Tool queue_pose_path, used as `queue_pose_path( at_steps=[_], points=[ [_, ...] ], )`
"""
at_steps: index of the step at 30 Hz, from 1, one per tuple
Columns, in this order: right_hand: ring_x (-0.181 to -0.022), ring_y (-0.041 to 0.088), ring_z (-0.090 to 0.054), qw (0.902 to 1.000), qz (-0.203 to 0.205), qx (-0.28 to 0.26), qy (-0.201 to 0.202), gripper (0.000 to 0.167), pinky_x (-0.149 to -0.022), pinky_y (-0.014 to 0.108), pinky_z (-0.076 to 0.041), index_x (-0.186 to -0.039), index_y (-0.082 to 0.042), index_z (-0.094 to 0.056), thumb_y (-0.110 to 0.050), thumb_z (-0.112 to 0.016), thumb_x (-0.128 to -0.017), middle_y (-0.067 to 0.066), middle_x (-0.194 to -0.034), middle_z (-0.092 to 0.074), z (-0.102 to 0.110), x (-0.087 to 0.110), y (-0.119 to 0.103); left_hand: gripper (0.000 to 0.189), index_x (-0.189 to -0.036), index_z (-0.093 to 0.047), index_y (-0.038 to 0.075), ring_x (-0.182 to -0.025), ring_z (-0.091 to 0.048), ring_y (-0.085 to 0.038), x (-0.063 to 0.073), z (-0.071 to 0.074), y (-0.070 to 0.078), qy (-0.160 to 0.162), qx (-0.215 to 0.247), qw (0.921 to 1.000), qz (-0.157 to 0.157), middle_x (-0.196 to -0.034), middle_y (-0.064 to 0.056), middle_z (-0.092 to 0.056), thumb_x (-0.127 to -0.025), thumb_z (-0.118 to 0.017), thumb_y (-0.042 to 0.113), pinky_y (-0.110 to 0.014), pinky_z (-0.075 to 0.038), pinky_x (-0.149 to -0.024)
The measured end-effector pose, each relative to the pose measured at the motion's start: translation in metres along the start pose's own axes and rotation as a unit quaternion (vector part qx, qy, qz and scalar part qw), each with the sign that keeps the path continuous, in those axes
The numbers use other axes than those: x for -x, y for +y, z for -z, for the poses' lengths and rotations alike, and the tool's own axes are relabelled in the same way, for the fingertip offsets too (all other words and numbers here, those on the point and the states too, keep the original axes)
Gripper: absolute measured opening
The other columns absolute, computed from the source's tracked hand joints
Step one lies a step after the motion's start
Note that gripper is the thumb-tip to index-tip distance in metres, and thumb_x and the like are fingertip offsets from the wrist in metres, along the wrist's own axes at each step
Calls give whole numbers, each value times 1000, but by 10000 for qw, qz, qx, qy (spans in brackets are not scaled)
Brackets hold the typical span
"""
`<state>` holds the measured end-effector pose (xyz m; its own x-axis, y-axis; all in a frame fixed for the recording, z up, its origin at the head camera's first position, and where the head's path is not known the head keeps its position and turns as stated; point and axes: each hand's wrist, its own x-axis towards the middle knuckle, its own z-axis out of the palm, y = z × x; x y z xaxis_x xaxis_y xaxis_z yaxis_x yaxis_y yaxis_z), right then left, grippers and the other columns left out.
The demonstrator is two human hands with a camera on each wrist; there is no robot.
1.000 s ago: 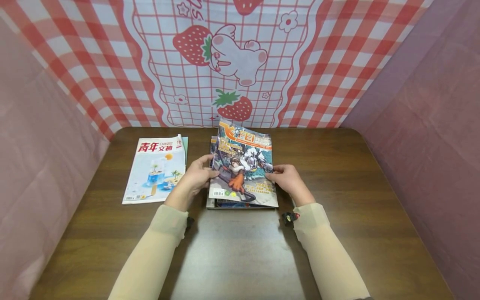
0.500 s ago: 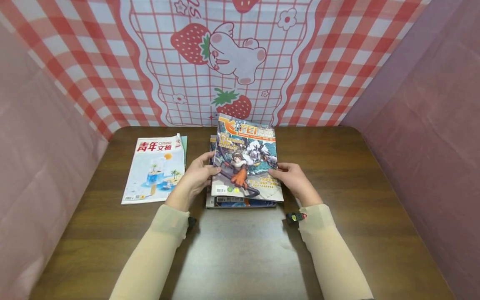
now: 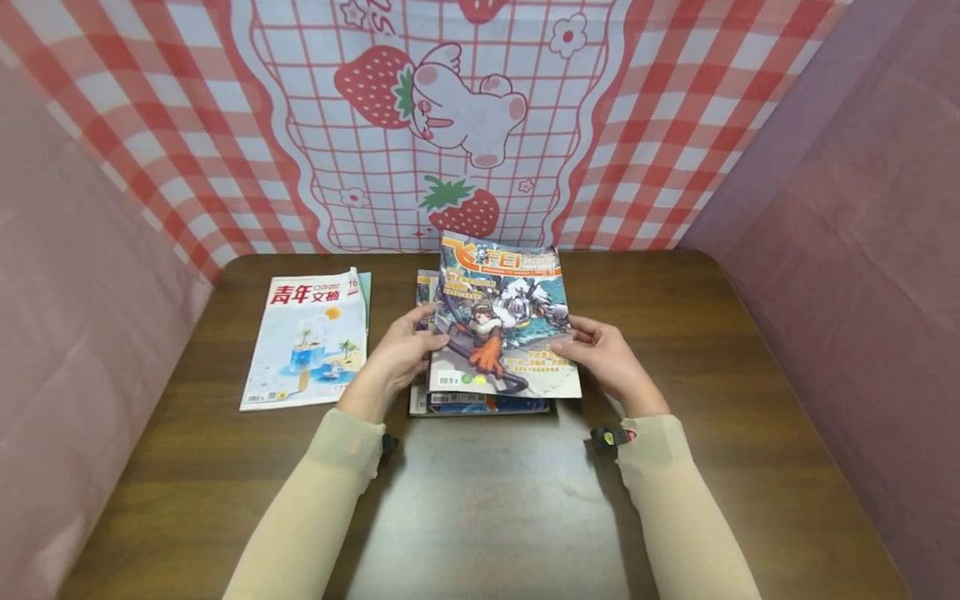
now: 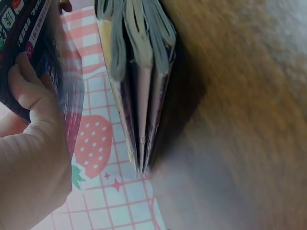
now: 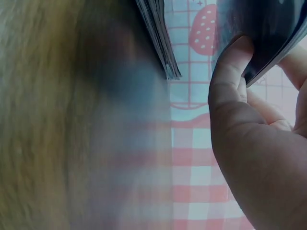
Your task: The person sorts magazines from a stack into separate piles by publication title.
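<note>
Both hands hold a magazine (image 3: pixel 502 321) with an orange title and a cartoon figure on its cover, lifted above a stack of magazines (image 4: pixel 139 81). At its left edge my left hand (image 3: pixel 397 354) pinches it, thumb on the face nearest me. My right hand (image 3: pixel 611 358) grips the opposite edge the same way; in the right wrist view its thumb (image 5: pixel 235 60) presses on the held magazine (image 5: pixel 261 33). A gap separates the held magazine from the stack in both wrist views. The head view shows only the stack's left and front edges (image 3: pixel 487 407).
A white magazine (image 3: pixel 303 342) with red lettering lies to the left, over a greenish one (image 3: pixel 366 292) that peeks out at its right edge. The brown wooden table (image 3: pixel 480 500) meets a red checked strawberry cloth (image 3: pixel 637 167) at the back. Pink cloth (image 3: pixel 67 292) hangs at the sides.
The held magazine has shifted to the right and up off the stack, baring more of the stack's front and left edges. My right hand has moved right with it; the left slightly so.
</note>
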<state>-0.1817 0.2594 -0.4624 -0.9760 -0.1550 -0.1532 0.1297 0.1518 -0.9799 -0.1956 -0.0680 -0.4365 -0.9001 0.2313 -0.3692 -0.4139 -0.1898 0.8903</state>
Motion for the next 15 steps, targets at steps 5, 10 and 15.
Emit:
queue_pose_path(
  at_steps=[5, 10, 15],
  points=[
    [-114, 29, -62, 9998, 58, 182, 106, 76, -89, 28, -55, -153, 6, -37, -12, -78, -91, 26, -129, -59, 3, 2, -1, 68, -156, -36, 10, -79, -69, -18, -2, -5, -1, -12, -72, 10000, -5, -106, -15, -68, -96, -57, -13, -33, -60, -73],
    [-118, 31, -60, 9991, 201, 324, 178, 74, -90, 27, -54, -152, 8, -36, -8, -76, -92, 30, -130, -58, 6, 5, -1, 67, -156, -37, 10, -73, -68, -17, -5, -10, -3, -45, -170, 9998, -41, -106, -15, -69, -95, -58, -13, -28, -59, -64],
    [-108, 19, -65, 9988, 242, 365, 198, 72, -88, 26, -55, -152, 8, -37, -7, -75, -93, 30, -128, -60, 10, 7, 1, 67, -155, -38, 7, -72, -69, -18, -7, -16, -6, -68, -136, 9999, -79, -108, -21, -70, -95, -58, -14, -29, -59, -63]
  ],
)
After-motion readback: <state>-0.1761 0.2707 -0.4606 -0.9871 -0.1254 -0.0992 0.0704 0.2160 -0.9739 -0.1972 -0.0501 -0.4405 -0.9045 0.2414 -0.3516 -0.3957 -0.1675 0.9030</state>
